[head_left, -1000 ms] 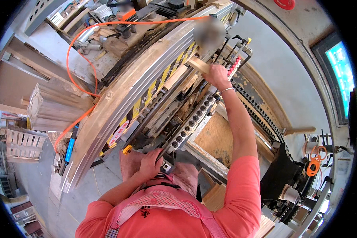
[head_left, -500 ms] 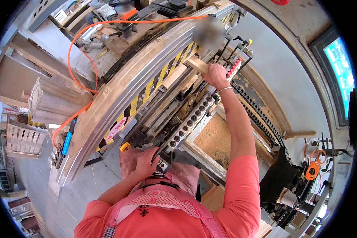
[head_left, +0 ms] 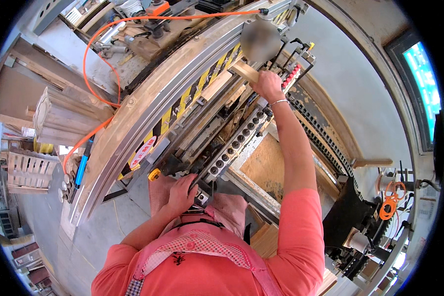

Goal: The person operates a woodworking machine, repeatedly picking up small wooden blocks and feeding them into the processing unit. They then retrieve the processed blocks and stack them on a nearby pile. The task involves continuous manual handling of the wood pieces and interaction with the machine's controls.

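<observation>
Far out in front, my right hand (head_left: pixel 268 86) is closed on one end of a short pale wooden block (head_left: pixel 244 71). The block lies across the machine's bed, pointing left toward the yellow-and-black striped guard (head_left: pixel 192 101). A second pale wooden strip (head_left: pixel 216 86) lies along the bed beside that guard. Close to my body, my left hand (head_left: pixel 181 194) has its fingers bent over the dark near end of the machine, next to a small metal block (head_left: pixel 201 198). Between my hands runs a metal rail (head_left: pixel 237 144) with a row of round dark holes.
A long curved beam (head_left: pixel 128 106) arches along the left, with an orange hose (head_left: pixel 85 69) looping over it. A lit screen (head_left: pixel 422 93) is at the right. Red knobs (head_left: pixel 291 76) sit beyond my right hand. A cluttered bench (head_left: pixel 153 39) stands at the far left.
My left hand has shifted slightly forward along the machine's near end. My right hand stays on the wooden block with little movement. The whole view has tilted a little.
</observation>
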Demonstrator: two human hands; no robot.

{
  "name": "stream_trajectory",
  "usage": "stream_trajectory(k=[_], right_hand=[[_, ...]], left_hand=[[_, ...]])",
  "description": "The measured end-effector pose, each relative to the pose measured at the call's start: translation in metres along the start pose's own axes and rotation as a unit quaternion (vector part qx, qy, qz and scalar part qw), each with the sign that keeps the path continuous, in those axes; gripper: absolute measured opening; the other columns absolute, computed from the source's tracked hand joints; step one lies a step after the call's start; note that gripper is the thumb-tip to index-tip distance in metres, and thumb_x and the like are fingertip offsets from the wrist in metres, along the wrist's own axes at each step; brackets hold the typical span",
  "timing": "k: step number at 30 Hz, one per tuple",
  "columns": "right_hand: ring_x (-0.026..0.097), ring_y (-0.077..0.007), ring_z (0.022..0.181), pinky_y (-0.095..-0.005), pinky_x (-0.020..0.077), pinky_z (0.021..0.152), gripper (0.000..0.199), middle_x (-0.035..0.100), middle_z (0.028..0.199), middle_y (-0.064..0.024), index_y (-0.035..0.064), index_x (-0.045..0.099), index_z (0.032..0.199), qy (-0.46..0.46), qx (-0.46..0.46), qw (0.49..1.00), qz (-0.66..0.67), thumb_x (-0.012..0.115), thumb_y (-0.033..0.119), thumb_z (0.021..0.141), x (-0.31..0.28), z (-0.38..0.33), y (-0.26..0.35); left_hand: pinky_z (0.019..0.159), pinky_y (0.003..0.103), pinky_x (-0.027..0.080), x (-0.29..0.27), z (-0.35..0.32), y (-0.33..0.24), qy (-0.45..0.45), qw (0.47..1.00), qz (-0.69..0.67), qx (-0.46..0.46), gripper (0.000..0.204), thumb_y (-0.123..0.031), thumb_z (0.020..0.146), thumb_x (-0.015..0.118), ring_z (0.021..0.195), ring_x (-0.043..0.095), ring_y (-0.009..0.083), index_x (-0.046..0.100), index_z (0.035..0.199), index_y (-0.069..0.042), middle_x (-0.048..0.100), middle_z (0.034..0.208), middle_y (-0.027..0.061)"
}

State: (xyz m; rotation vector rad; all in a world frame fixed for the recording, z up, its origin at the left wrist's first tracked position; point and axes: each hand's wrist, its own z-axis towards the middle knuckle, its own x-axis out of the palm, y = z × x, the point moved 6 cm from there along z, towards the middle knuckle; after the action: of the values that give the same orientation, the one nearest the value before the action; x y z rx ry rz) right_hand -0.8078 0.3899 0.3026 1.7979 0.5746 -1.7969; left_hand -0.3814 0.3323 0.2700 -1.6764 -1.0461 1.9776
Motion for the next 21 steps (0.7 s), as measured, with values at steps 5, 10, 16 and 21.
stream_trajectory(k=[5, 10, 16, 21], right_hand=[[0.064, -0.0313, 0.086, -0.0394, 0.0521, 0.076, 0.045, 0.066, 0.091, -0.0169, 0.0027, 0.066, 0.091, 0.018, 0.017, 1.000, -0.005, 0.068, 0.042, 0.070, -0.003, -0.001, 0.005], [0.063, -0.0303, 0.090, -0.0393, 0.0513, 0.078, 0.045, 0.066, 0.093, -0.0154, 0.0059, 0.066, 0.097, 0.031, 0.035, 0.999, -0.017, 0.069, 0.043, 0.071, 0.001, 0.002, 0.009], [0.053, -0.0334, 0.105, -0.0395, 0.0459, 0.088, 0.050, 0.057, 0.109, -0.0171, 0.0077, 0.055, 0.115, -0.162, 0.071, 0.984, 0.019, 0.073, 0.027, 0.072, -0.031, -0.035, 0.029], [0.059, -0.0319, 0.082, -0.0396, 0.0489, 0.070, 0.041, 0.060, 0.092, -0.0141, 0.0067, 0.058, 0.108, -0.318, 0.094, 0.922, 0.199, 0.072, 0.021, 0.072, -0.040, -0.193, 0.083]], left_hand=[[0.082, 0.043, 0.047, -0.001, -0.003, 0.002, -0.001, 1.000, -0.007, 0.001, 0.034, -0.011, 0.081, 0.059, 0.096, 0.057, 0.0384, 0.053, 0.113, 0.001, 0.059, 0.107, 0.0200], [0.086, 0.044, 0.045, -0.006, -0.010, 0.011, 0.020, 0.999, -0.035, 0.003, 0.037, -0.012, 0.081, 0.058, 0.100, 0.055, 0.0382, 0.051, 0.115, 0.000, 0.058, 0.111, 0.0200], [0.091, 0.042, 0.043, -0.037, -0.022, 0.018, 0.002, 0.995, -0.066, 0.070, 0.038, -0.011, 0.082, 0.058, 0.105, 0.054, 0.0377, 0.049, 0.118, 0.000, 0.057, 0.114, 0.0202], [0.091, 0.039, 0.044, -0.059, -0.054, 0.036, 0.026, 0.989, -0.108, 0.096, 0.033, -0.005, 0.079, 0.059, 0.104, 0.056, 0.0339, 0.055, 0.111, 0.000, 0.059, 0.111, 0.0181]])
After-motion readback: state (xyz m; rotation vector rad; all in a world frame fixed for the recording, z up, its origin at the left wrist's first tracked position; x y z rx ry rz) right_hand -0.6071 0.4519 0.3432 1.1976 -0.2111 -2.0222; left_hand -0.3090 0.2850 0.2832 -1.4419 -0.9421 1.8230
